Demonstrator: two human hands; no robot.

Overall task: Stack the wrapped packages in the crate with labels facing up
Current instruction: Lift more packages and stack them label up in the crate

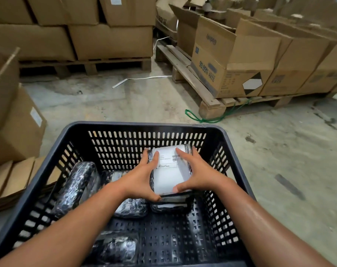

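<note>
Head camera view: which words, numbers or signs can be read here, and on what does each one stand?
"99.99% RATE": side of the open cardboard box on the pallet, printed sideways.
Black and white diamond sign: same box, lower corner.
"RATE": neighbouring box, faint.
White label on the package held by both hands: barcode and lines of text, too small to read.
Stickers on the left boxes: blurred, unreadable.

One crate [48, 162] holds five wrapped packages [169, 174] that can be told apart; two hands [138, 180]; two wooden pallets [208, 101].
</note>
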